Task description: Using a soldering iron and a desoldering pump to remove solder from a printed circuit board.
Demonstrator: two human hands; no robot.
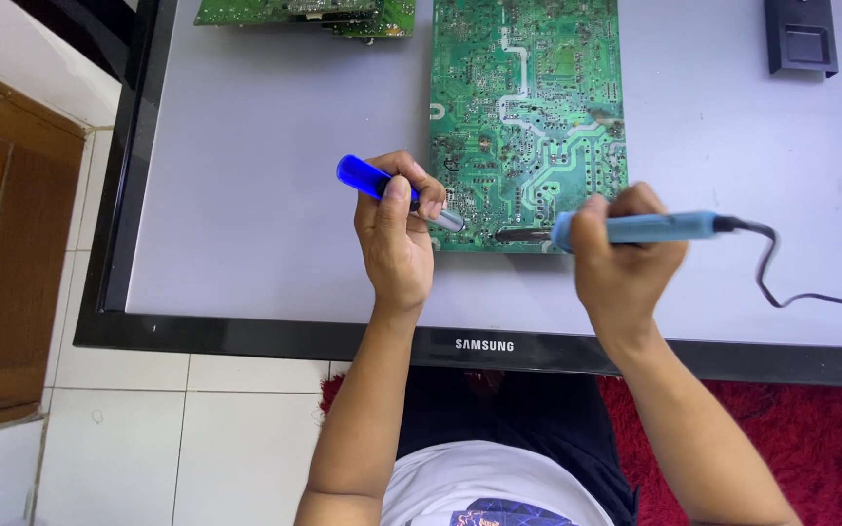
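I sat over a flat-screen television [246, 321] laid face-up, using its grey panel as my surface. A large green circuit board [528, 117] lay solder-side up toward the far edge of the surface, its near edge just in front of my hands so the joints were within easy reach.

My left hand [397, 239] was closed around a desoldering pump [392, 190] with a blue barrel, its metal tip angled down at the board's near-left corner. My right hand [626, 258] was wrapped around the pale blue handle of a soldering iron [635, 228], held nearly level so its dark tip met the board's near edge, close to the pump's tip.

The iron's black cord [782, 282] trailed off toward the right edge. A second green board [314, 15] sat at the far edge, and a small black block [801, 39] lay near the far-right corner.
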